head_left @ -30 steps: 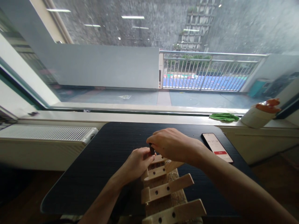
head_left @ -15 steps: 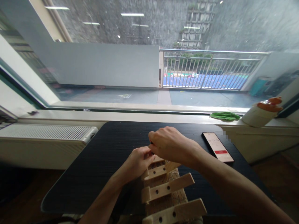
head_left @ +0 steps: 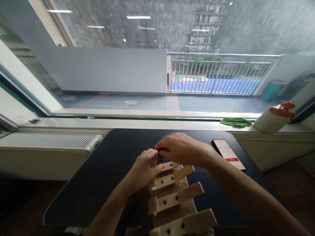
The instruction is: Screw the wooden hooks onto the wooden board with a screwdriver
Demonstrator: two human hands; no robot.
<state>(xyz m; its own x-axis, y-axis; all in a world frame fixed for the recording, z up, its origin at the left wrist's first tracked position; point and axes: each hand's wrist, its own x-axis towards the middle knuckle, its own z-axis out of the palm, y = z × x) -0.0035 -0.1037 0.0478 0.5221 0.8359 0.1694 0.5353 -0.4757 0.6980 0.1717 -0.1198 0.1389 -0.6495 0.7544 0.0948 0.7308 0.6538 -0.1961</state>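
A wooden assembly of several pale crossbars with holes (head_left: 176, 200) lies on the black table (head_left: 110, 177), reaching from the near edge toward the middle. My left hand (head_left: 145, 165) grips the far end of the top crossbar from the left side. My right hand (head_left: 183, 149) is curled over that same end from the right, its fingers pinched on a small dark tool (head_left: 160, 154) that stands on the wood. The tool's tip is hidden between my fingers.
A phone (head_left: 228, 153) with a lit screen lies on the table's right part. On the window sill are a green cloth (head_left: 235, 122) and a white bottle with an orange cap (head_left: 273, 119). A white radiator (head_left: 49, 141) stands to the left of the table.
My right hand has turned and lifted a little, so the small dark tool shows again between its fingers. My left hand has shifted slightly up on the crossbar end.
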